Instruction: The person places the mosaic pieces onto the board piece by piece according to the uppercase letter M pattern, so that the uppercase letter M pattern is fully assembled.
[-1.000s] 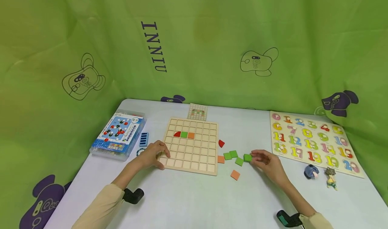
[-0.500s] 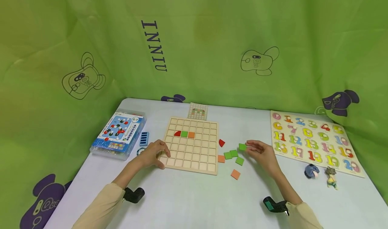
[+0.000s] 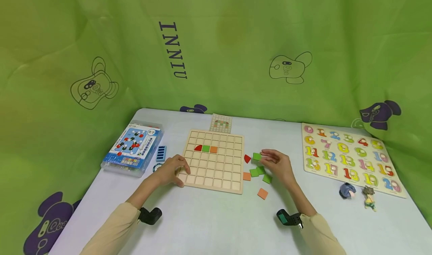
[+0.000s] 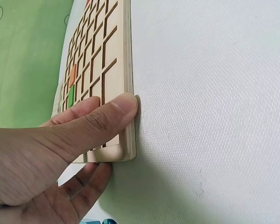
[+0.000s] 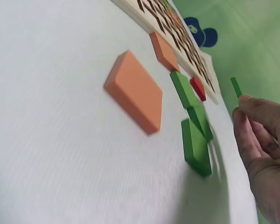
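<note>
My left hand [image 3: 170,170] grips the near left corner of a wooden grid board [image 3: 216,172], thumb along its front edge in the left wrist view. A red quarter-circle tile [image 3: 198,148], a green square tile [image 3: 206,149] and an orange one [image 3: 213,149] sit side by side in its cells. Right of the board, my right hand [image 3: 278,165] pinches another green square tile [image 5: 236,87] between thumb and fingertips, raised above the table in the right wrist view. Below it lie loose green tiles [image 3: 254,173], a red quarter-circle [image 3: 247,158] and orange squares [image 3: 263,194].
Behind the board lies a small pattern card [image 3: 221,123]. At the left are a clear plastic box [image 3: 133,148] with a molecule picture and a small blue piece [image 3: 161,153]. A number puzzle [image 3: 351,157] and two figurines [image 3: 347,191] occupy the right side.
My right hand has carried the green tile leftward and away from me, from the right of the loose tiles to near the red quarter-circle. The left hand keeps its place on the board.
</note>
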Available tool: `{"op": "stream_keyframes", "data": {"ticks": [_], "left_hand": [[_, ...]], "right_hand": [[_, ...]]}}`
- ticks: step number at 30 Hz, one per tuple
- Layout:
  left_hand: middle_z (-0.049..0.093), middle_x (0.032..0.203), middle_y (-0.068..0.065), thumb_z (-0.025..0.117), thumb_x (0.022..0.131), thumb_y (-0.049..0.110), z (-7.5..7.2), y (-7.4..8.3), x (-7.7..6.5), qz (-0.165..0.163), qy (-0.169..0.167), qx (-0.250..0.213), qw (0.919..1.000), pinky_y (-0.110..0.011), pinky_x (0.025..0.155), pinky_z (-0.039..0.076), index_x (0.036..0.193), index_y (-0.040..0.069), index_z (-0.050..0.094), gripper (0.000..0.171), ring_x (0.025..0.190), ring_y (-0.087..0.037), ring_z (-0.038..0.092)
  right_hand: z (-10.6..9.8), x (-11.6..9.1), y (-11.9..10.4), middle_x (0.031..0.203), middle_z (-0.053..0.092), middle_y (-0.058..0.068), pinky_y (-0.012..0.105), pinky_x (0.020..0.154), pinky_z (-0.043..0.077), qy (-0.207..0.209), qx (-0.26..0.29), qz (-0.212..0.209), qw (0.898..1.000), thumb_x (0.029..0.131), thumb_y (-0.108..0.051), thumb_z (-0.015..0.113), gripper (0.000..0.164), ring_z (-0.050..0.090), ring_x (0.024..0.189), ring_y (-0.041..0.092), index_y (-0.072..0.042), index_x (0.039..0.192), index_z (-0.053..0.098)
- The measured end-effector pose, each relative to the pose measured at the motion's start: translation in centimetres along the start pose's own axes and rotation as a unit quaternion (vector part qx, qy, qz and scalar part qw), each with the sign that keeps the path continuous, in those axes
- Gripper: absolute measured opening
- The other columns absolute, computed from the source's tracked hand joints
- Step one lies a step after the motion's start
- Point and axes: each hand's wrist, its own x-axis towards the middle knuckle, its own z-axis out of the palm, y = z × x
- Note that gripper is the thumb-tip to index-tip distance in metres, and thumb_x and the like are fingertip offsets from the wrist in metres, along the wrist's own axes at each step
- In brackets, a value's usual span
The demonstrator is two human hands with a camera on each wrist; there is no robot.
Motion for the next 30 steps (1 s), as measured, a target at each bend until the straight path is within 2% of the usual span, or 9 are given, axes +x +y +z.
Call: {"op": "stream_keyframes", "data": {"ticks": [4,9,12,19,23,28,30], "left_hand": [[0.051,0.119,-0.013,0.086,0.062,0.005,0.0,0.1,0.0,0.002,0.002,0.002,1.0000,-0.055,0.095,0.036,0.090,0.012,0.067,0.034,0.109,-0.036,0.043],[0.051,0.119,-0.014,0.086,0.062,0.005,0.0,0.1,0.0,0.001,0.003,-0.001,1.0000,-0.055,0.095,0.036,0.090,0.011,0.067,0.034,0.109,-0.036,0.043],[0.050,0.120,-0.015,0.085,0.063,0.005,0.0,0.1,0.0,0.001,0.003,-0.003,1.0000,-0.055,0.095,0.036,0.090,0.011,0.067,0.034,0.110,-0.036,0.042],[0.050,0.120,-0.014,0.085,0.063,0.004,0.0,0.1,-0.1,0.002,0.003,-0.003,1.0000,-0.055,0.095,0.036,0.090,0.011,0.067,0.033,0.110,-0.036,0.042],[0.050,0.120,-0.015,0.085,0.063,0.004,0.0,0.1,-0.1,0.005,0.003,-0.005,1.0000,-0.056,0.095,0.035,0.090,0.011,0.067,0.034,0.111,-0.037,0.042],[0.050,0.121,-0.015,0.085,0.063,0.004,0.0,0.1,-0.1,0.006,0.004,-0.006,1.0000,-0.057,0.096,0.035,0.090,0.011,0.067,0.034,0.112,-0.038,0.042],[0.050,0.121,-0.015,0.085,0.063,0.004,0.0,0.1,-0.1,0.005,0.003,-0.006,1.0000,-0.057,0.095,0.035,0.091,0.011,0.067,0.034,0.112,-0.038,0.042]], "right_hand": [[1.2,0.7,-0.3,0.114,0.063,0.027,0.016,0.078,0.051,-0.001,-0.003,0.007,1.000,0.083,0.005,0.069,0.036,0.065,0.090,0.008,0.011,0.117,0.059],[2.7,1.6,-0.6,0.114,0.063,0.027,0.017,0.078,0.051,0.000,-0.011,0.004,1.000,0.083,0.005,0.070,0.036,0.065,0.096,0.027,0.011,0.117,0.060],[3.8,2.0,-1.0,0.113,0.064,0.025,0.017,0.077,0.051,-0.002,-0.016,0.007,1.000,0.083,0.005,0.070,0.035,0.064,0.097,0.034,0.010,0.116,0.060],[6.2,2.0,-4.3,0.111,0.062,0.032,0.025,0.073,0.055,-0.021,-0.024,-0.002,0.999,0.082,0.011,0.067,0.033,0.061,0.097,0.045,0.016,0.114,0.058],[7.4,2.1,-5.1,0.110,0.061,0.034,0.030,0.078,0.054,-0.028,-0.027,-0.007,0.999,0.081,0.013,0.067,0.033,0.061,0.097,0.046,0.018,0.113,0.058],[8.6,2.6,-4.9,0.108,0.061,0.035,0.037,0.081,0.053,-0.032,-0.015,-0.011,0.999,0.080,0.013,0.067,0.033,0.062,0.095,0.046,0.018,0.111,0.058],[9.1,3.1,-4.0,0.105,0.064,0.031,0.033,0.078,0.055,-0.023,-0.023,-0.016,0.999,0.079,0.013,0.069,0.031,0.064,0.092,0.042,0.016,0.109,0.060]]}}
